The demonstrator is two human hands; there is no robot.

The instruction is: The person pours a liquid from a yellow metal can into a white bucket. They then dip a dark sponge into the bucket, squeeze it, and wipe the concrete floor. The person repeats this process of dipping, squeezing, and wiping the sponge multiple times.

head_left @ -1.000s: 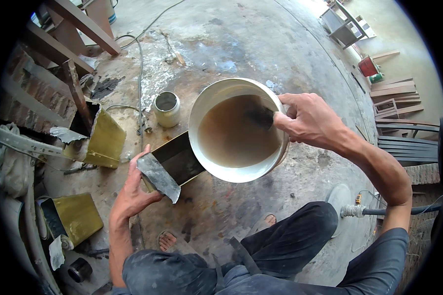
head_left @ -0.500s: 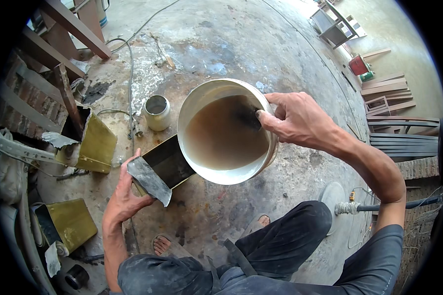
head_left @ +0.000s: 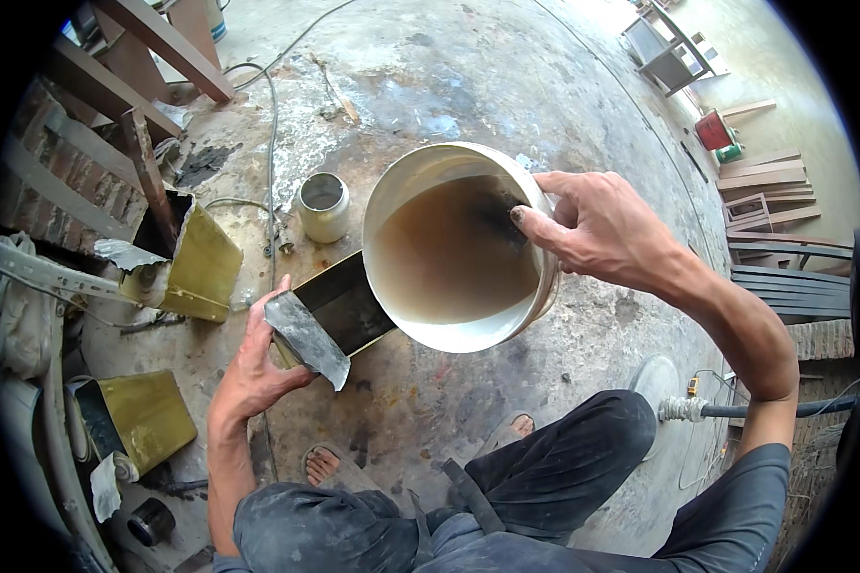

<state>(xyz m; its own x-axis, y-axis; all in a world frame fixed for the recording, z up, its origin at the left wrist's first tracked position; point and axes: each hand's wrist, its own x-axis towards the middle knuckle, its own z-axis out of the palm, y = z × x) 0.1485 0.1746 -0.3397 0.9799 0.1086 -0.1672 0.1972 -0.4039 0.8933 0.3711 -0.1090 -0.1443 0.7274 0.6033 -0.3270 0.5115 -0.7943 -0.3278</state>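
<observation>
My right hand (head_left: 607, 224) grips the right rim of a white plastic bucket (head_left: 487, 329), thumb inside and fingers outside. Cloudy brown liquid (head_left: 440, 253) lies in the bucket, with a dark patch close to my thumb. The bucket is tilted, its left rim over the edge of an open rectangular metal can (head_left: 339, 296). Around that can's near-left end, by a bent-back grey metal flap (head_left: 306, 339), my left hand (head_left: 253, 368) is closed. The can's inside looks dark; I cannot tell whether liquid is in it.
A small silvery can (head_left: 324, 210) stands open beyond the metal can. Two cut-open yellowish cans (head_left: 201, 272) and a dark cup (head_left: 151, 521) are at the left, near brown wooden frames (head_left: 162, 48). A hose (head_left: 273, 134) crosses the floor. Wooden pieces (head_left: 764, 177) lie far right.
The whole scene has shifted slightly right in the view. Both hands keep their hold, and the bucket and metal can stay in nearly the same position relative to each other.
</observation>
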